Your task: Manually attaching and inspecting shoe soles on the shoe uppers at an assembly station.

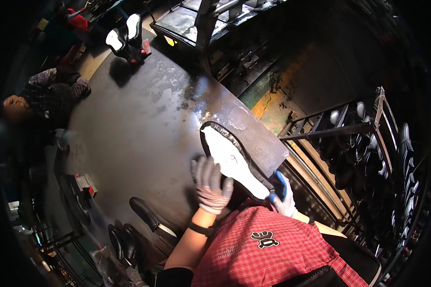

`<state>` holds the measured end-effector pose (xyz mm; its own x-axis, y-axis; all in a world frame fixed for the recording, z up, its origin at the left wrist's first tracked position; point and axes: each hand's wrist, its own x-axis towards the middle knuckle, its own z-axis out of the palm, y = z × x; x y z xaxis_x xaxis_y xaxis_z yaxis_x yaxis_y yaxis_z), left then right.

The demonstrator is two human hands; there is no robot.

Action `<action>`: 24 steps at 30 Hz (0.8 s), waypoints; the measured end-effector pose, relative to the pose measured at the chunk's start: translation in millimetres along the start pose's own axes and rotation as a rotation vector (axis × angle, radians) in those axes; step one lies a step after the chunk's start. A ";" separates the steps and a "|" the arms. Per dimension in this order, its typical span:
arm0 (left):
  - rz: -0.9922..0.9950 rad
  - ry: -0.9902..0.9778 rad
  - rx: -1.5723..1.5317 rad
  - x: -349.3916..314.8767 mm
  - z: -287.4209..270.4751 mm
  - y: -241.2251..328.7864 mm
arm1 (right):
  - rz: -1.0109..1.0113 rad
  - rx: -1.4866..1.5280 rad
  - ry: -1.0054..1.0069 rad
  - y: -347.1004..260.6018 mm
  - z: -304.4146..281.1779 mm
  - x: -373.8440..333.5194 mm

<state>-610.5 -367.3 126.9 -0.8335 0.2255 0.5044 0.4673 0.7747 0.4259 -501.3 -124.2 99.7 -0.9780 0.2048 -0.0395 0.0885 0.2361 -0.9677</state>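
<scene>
A black shoe upper on a last [234,160] is held sole side up above the near right edge of the table, with its white underside showing. Its rounded toe points away and left, its heel back toward my red checked apron. My right hand [286,198], in a white glove with blue fingers, grips the heel end. My left hand [211,186], in a pale glove with greyish fingers, lies along the left side of the shoe. Its fingers are stretched out and the thumb is apart. Whether the left palm presses on the shoe is hard to make out.
The grey metal table [139,124] spreads ahead. At its far end stand two white-soled shoes [124,37]. Several dark shoes [143,215] sit near left. A rack [354,129] of shoes stands right. Another person [48,95] is at the left side.
</scene>
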 end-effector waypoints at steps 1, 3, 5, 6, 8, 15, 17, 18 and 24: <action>-0.230 0.071 0.019 -6.1 -15.1 -29.4 | -0.330 -0.430 -0.136 -15.8 -13.7 -6.5; -0.782 0.283 -0.078 -40.9 -58.1 -102.5 | -0.171 -0.603 -0.275 -39.6 4.7 -8.5; -1.137 0.706 -0.218 -82.1 -102.7 -164.9 | -0.328 -0.675 -0.237 -56.8 22.4 25.1; -1.211 0.914 -0.403 -84.7 -121.6 -175.8 | -0.340 -0.693 -0.226 -54.4 28.2 36.9; -1.390 1.181 -0.569 -131.0 -168.7 -218.0 | -0.364 -0.675 -0.293 -55.0 47.3 64.4; -1.265 1.741 -0.773 -142.9 -269.9 -287.7 | -0.458 -0.646 -0.436 -101.5 194.8 226.0; -1.171 1.750 -1.010 -161.2 -261.9 -317.0 | -0.517 -0.658 -0.428 -116.6 257.5 266.3; -1.113 1.667 -1.113 -165.7 -251.2 -322.9 | -0.484 -0.644 -0.435 -127.5 290.0 281.5; -1.125 1.363 -1.317 -103.3 -201.1 -286.0 | -0.530 -0.574 -0.545 -173.2 456.4 391.6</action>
<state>-598.7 -731.0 104.0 -0.4436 -0.7875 -0.4278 0.4454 -0.6079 0.6573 -985.9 -518.4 138.2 -0.8580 -0.4999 0.1184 -0.4544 0.6310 -0.6288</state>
